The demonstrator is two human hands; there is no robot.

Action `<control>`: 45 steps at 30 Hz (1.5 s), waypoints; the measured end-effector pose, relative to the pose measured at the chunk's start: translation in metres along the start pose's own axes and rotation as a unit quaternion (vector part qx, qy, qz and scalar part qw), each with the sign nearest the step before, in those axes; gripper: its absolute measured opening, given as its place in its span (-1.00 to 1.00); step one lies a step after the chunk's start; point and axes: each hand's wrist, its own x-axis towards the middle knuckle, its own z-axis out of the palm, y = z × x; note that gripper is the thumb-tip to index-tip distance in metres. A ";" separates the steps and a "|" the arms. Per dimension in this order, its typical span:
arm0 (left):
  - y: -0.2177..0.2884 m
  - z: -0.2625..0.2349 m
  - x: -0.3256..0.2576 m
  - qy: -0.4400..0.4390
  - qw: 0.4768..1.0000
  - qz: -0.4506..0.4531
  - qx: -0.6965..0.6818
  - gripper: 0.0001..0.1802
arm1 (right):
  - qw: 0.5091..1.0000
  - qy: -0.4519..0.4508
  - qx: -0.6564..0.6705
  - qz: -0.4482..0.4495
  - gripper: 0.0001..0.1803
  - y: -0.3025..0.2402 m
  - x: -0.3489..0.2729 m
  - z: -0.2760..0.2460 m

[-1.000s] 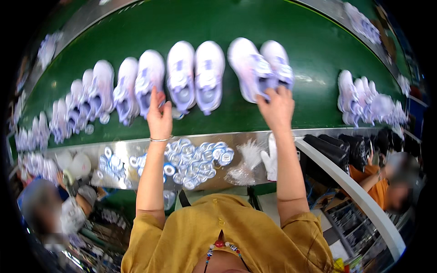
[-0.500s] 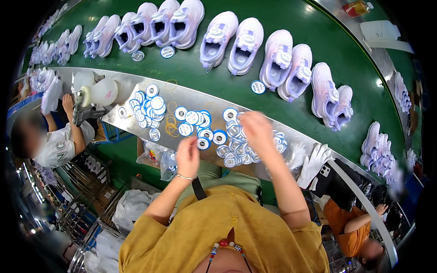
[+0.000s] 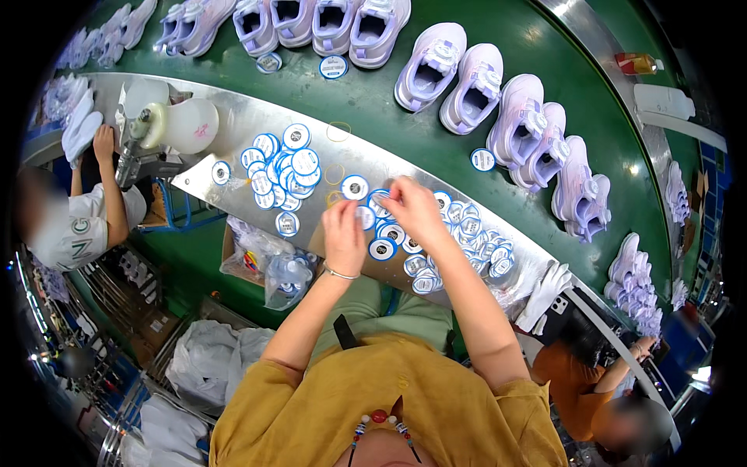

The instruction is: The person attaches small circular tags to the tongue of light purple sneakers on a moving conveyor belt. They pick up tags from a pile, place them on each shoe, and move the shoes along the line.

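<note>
Over the metal ledge my two hands are close together, both with bent fingers. My left hand (image 3: 344,237) is closed, its fingertips at the edge of a small round tag (image 3: 366,217) with a blue rim. My right hand (image 3: 414,210) pinches with thumb and forefinger at another round tag (image 3: 379,204), partly covered by the fingers. Loose tags lie under and between the hands, among them one with a dark centre (image 3: 382,249). To the left spreads a heap of white-faced tags (image 3: 305,162); a pile of plastic-wrapped tags (image 3: 471,226) lies right of my right hand.
Pale lilac shoes (image 3: 430,66) stand in pairs on the green belt (image 3: 373,117) beyond the metal ledge (image 3: 233,117). Rubber bands (image 3: 334,173) lie near the tags. White gloves (image 3: 545,296) rest at the right end. A cloudy plastic bottle (image 3: 193,126) and co-worker are at left.
My right hand has moved from the wrapped pile toward my left hand, and the gap between them is smaller. The whole view has shifted, so the shoes and tags appear further right.
</note>
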 end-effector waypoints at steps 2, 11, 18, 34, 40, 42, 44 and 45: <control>0.017 0.004 -0.002 -0.002 0.999 -0.002 -0.036 -0.64 | 0.984 -0.020 0.157 0.083 -0.75 0.009 -0.018 -0.014; -0.056 -0.015 -0.163 -0.004 0.967 -0.227 0.114 -0.82 | 0.938 0.026 0.331 0.095 -0.75 0.060 -0.072 -0.053; -0.159 0.109 -0.293 -0.634 0.691 -0.229 0.260 -0.52 | 0.948 -0.040 0.305 0.084 -0.75 0.077 -0.063 -0.096; -0.142 0.180 -0.185 -0.628 0.678 -0.351 0.151 -0.63 | 0.973 0.035 -0.103 -0.203 -0.77 0.046 -0.029 -0.029; -0.174 0.116 -0.226 -0.347 0.797 -0.484 0.100 -0.65 | 0.971 0.056 -0.105 -0.208 -0.66 0.039 -0.049 -0.019; -0.175 0.046 -0.234 0.065 0.870 -0.488 0.010 -0.69 | 0.970 0.093 -0.074 -0.210 -0.66 0.029 -0.050 -0.025; -0.182 -0.021 -0.208 0.219 0.790 -0.547 -0.172 -0.62 | 0.963 0.135 -0.037 -0.230 -0.71 0.029 -0.052 -0.032; -0.165 -0.054 -0.179 0.268 0.796 -0.500 -0.211 -0.59 | 0.964 0.140 -0.018 -0.225 -0.73 0.028 -0.054 -0.036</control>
